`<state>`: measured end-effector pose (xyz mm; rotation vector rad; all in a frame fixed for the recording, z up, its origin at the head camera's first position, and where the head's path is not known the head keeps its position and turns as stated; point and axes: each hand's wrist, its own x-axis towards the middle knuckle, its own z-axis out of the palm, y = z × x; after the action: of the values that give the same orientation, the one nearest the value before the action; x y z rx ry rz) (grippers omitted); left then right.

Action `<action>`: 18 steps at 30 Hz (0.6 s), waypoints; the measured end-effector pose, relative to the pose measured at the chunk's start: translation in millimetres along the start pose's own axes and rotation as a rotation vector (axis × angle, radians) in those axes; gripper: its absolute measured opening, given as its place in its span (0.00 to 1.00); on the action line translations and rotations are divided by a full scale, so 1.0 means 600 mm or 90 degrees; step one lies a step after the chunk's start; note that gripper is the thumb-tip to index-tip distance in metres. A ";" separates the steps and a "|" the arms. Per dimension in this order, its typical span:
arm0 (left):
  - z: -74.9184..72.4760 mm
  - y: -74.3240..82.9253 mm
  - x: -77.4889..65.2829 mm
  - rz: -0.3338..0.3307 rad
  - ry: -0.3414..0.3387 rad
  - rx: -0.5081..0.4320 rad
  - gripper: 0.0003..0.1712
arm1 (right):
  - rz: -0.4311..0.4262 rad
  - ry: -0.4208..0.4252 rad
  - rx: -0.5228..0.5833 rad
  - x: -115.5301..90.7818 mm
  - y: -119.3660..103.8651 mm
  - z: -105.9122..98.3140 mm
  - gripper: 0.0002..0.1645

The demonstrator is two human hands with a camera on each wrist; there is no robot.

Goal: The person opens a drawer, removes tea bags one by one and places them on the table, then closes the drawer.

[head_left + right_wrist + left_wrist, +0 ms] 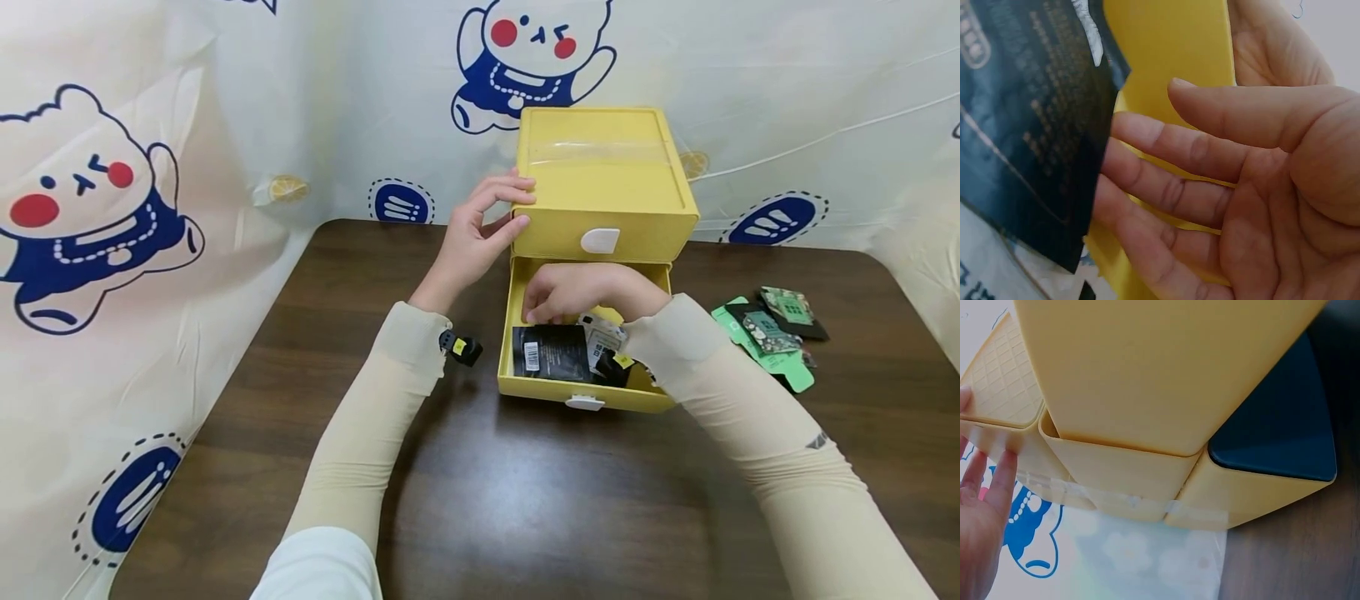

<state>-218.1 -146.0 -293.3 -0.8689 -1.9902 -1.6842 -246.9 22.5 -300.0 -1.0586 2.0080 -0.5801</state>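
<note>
A yellow two-drawer box point(603, 179) stands at the back of the table with its lower drawer point(525, 387) pulled out. My left hand point(480, 225) rests its fingers on the box's upper left front corner. In the left wrist view, that hand's straight fingers point(999, 484) touch the yellow wall. My right hand point(581, 292) reaches into the lower drawer. Its fingers point(1172, 194) touch the edge of a black packet point(1035, 125), with the thumb standing apart. The packet point(555, 354) has a white barcode label. Beside it lies a white printed packet point(602, 335).
On the table right of the box lies a loose pile of green and black packets point(772, 333). A printed cloth point(360, 108) hangs behind and to the left. Dark wooden table point(480, 500) extends in front of the drawer.
</note>
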 end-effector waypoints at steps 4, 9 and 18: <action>0.001 -0.001 0.001 -0.001 0.000 -0.002 0.10 | -0.033 0.010 -0.024 0.002 0.000 0.003 0.06; 0.002 0.000 0.001 -0.006 0.003 0.001 0.10 | -0.060 0.032 -0.076 0.003 0.002 0.004 0.02; 0.002 0.000 -0.001 -0.011 0.003 -0.002 0.10 | -0.023 0.051 -0.076 -0.002 0.000 0.003 0.07</action>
<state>-217.7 -145.1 -293.9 -0.8505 -1.9973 -1.6980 -244.9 23.3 -300.8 -1.1616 2.1186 -0.5348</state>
